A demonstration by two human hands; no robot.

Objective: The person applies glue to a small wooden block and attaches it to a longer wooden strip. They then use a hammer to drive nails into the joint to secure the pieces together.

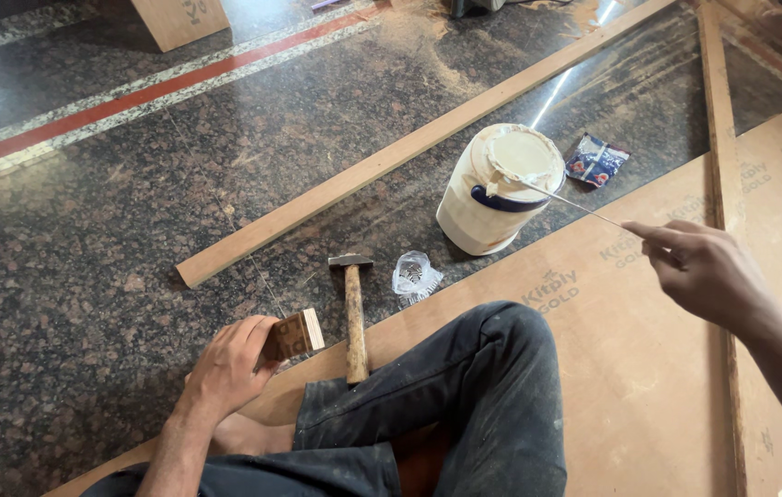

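The left hand [225,368] is clenched around a small plywood block [297,334], fingers wrapped over its near side; the block's layered edge faces away from the palm, and its underside cannot be seen. The printed face of the block is partly covered by the fingers.

The right hand [699,267] pinches a thin stick [568,201] between thumb and forefinger. The stick runs away from the fingertips to the open top of a white bucket [492,193], where its far end rests on or in the pale paste at the rim; the exact point of contact is hard to make out. The bucket leans, with a dark blue band showing on its side. Its base is partly hidden by its own body.

Just beside the left hand, toward the person's knee [492,368], a hammer [353,317] lies flat, head away from the hand, wooden handle ending at the dark trouser leg. Beyond the hammer sits a small clear plastic bag [414,276]; its contents are too small to identify. A blue packet [596,161] lies just past the bucket.

A long wooden strip [409,147] runs diagonally beyond both hands, its far end cut off at the top edge. A plywood sheet [630,368] lies under the right forearm, cut off at the right and bottom. The dark speckled stone floor [87,276] carries sawdust near the top.
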